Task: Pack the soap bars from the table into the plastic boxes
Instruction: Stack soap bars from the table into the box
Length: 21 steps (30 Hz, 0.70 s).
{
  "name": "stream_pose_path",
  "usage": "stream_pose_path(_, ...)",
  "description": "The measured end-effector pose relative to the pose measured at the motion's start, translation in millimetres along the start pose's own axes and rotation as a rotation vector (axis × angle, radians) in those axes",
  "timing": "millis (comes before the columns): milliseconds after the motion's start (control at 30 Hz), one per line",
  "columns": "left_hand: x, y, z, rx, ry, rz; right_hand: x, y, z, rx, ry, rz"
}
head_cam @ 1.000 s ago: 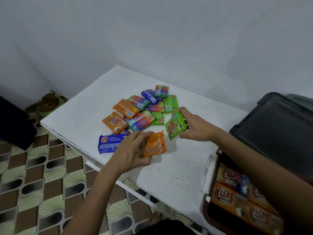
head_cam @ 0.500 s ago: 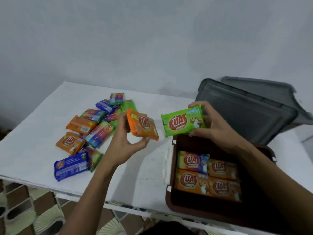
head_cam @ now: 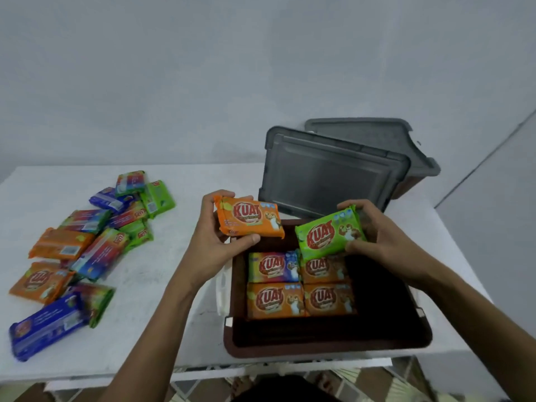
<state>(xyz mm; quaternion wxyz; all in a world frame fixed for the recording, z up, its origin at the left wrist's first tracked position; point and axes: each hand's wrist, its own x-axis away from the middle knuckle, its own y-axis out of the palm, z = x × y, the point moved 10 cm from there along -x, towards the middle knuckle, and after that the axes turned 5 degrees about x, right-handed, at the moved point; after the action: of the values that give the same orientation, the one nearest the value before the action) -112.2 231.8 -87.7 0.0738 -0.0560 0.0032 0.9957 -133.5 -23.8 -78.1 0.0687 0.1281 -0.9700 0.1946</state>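
Note:
My left hand (head_cam: 216, 242) grips an orange soap bar (head_cam: 250, 220), held flat over the far left corner of the open brown plastic box (head_cam: 324, 345). In my right hand (head_cam: 377, 236) is a green soap bar (head_cam: 329, 232), tilted over the far side of the box. Several wrapped bars (head_cam: 300, 285), mostly orange, lie flat on the box floor in two rows. A loose pile of orange, blue, green and multicoloured soap bars (head_cam: 87, 245) lies on the left of the white table (head_cam: 162, 320).
A grey lid (head_cam: 330, 175) leans behind the open box, against a second brown box with its own grey lid (head_cam: 374, 134) at the back right. The wall stands close behind the table. Patterned floor tiles and a foot show below the front edge.
Both hands have carried their bars right from the pile to above the open box. The orange bar has turned face up, and the green bar has dropped lower toward the box.

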Motion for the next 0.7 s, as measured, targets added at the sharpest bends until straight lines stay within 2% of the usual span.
stream_pose_path(167, -2.5, 17.7, -8.4, -0.004, -0.035, -0.015, 0.9, 7.0, 38.3, 0.088, 0.111, -0.028)
stream_pose_path(400, -4.2, 19.0, -13.9, -0.045, -0.058, 0.011, -2.9, 14.0, 83.0, 0.217, 0.284, 0.015)
stream_pose_path(700, -4.0, 18.6, -16.0, -0.074, -0.07, 0.033, 0.5, 24.2, 83.1, 0.629, 0.243, 0.012)
